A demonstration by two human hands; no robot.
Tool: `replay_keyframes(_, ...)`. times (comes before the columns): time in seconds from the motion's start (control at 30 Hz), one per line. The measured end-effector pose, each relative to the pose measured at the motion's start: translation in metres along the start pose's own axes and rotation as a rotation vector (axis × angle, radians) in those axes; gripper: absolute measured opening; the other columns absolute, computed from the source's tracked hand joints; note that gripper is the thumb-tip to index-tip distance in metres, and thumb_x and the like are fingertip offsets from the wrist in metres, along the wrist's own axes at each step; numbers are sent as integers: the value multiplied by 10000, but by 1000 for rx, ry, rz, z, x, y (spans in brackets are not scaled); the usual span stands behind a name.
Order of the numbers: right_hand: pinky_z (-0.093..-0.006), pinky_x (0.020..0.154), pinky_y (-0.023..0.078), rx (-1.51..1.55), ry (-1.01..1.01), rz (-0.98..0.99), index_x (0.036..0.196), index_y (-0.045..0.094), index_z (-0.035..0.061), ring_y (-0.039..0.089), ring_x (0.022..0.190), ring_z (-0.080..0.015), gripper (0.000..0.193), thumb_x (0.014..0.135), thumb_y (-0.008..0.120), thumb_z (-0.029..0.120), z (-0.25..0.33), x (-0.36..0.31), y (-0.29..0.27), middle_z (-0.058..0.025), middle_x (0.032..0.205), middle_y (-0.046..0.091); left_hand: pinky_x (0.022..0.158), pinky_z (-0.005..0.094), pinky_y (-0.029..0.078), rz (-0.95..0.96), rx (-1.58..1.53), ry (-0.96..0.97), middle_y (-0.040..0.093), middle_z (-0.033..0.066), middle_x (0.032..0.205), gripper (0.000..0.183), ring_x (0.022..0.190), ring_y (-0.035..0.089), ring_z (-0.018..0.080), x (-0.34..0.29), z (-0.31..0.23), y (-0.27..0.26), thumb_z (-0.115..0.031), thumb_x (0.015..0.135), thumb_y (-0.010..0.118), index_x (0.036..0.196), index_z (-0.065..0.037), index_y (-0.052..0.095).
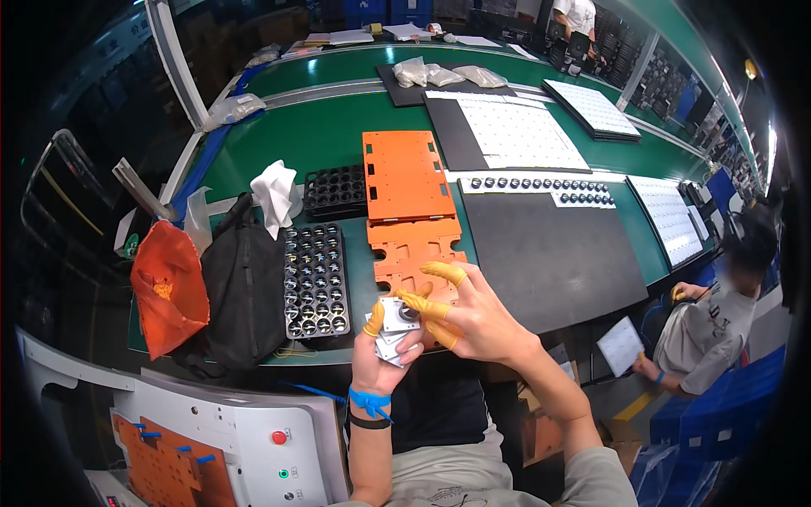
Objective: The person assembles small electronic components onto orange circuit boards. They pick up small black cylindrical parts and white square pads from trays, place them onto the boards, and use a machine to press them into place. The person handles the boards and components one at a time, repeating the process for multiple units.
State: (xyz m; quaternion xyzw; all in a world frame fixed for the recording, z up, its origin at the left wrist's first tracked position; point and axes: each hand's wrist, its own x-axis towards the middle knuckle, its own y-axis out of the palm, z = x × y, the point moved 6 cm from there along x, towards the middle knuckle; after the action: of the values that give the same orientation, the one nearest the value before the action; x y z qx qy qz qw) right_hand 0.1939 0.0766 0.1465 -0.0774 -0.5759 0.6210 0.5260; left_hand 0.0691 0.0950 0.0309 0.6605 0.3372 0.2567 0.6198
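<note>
My left hand (372,365) is closed around a few small white square plates (390,346), held stacked and fanned just in front of the table's near edge. On the top plate sits a round black lens-like part (409,313). My right hand (480,319) reaches over from the right, its yellow-cotted fingertips bent together at that black part, with one finger raised above. Beyond both hands lies an orange fixture plate (412,241) with cutouts, hinged to a flat orange panel (407,177). Left of it, a black tray (316,283) holds many shiny round lenses in rows.
A second black tray (335,191) lies behind the first. At left are a red bag (171,287) and a black bag (245,287). A dark mat (549,253) with a white strip of black parts (541,186) lies right. A co-worker (718,321) holds a white sheet (621,346).
</note>
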Motion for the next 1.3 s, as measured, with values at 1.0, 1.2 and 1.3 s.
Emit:
replay_keyframes(1.0, -327, 651, 494, 172, 385, -476, 986, 687, -33, 634, 739, -246, 189, 919, 693, 144, -90, -31, -26, -145, 875, 671, 530, 289, 447, 39, 362, -63, 639, 134, 971, 443, 652, 533, 171, 4, 25, 12, -305, 1052, 437, 1393, -28, 489)
replay_keyframes(1.2, -340, 591, 442, 259, 777, -189, 964, 710, -77, 527, 608, -172, 338, 969, 645, 255, -165, -36, 10, -139, 660, 621, 566, 285, 472, 16, 450, 1, 658, 138, 1012, 425, 683, 565, 163, 9, 20, 3, -262, 1050, 447, 1396, -16, 479)
replay_keyframes(1.3, -349, 545, 419, 271, 849, 3, 833, 674, -70, 465, 536, -145, 414, 971, 639, 318, -184, -28, 28, -108, 581, 570, 561, 290, 453, 16, 432, -4, 642, 130, 1008, 425, 675, 549, 166, 12, 19, 1, -270, 1041, 456, 1390, -29, 487)
